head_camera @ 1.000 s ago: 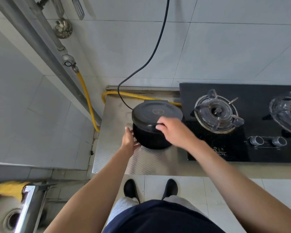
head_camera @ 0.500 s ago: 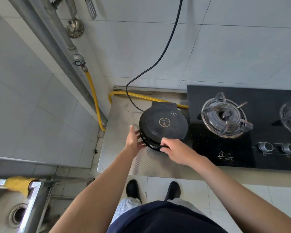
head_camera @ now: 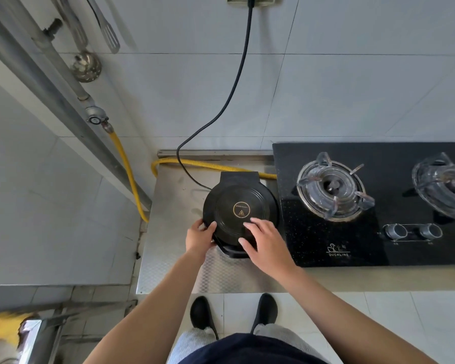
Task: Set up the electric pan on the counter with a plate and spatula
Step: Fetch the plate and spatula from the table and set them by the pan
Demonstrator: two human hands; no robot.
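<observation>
The black round electric pan point(head_camera: 238, 203) sits lid-down on the steel counter point(head_camera: 174, 248), just left of the gas stove. Its black cord point(head_camera: 237, 82) runs up the tiled wall to a socket. My left hand point(head_camera: 199, 239) grips the pan's near-left rim. My right hand point(head_camera: 265, 241) rests on the near-right part of the lid, fingers spread. A metal slotted spatula point(head_camera: 108, 32) hangs on the wall at the upper left. No plate is in view.
A black two-burner gas stove point(head_camera: 373, 206) fills the counter's right side. A yellow gas hose point(head_camera: 208, 165) runs behind the pan and down the left wall. A skimmer ladle point(head_camera: 86, 65) hangs beside the spatula. A steel sink point(head_camera: 29, 340) is at the lower left.
The pan went from tilted to flat on the counter. My left hand closed onto its rim; my right hand moved from the front edge onto the lid.
</observation>
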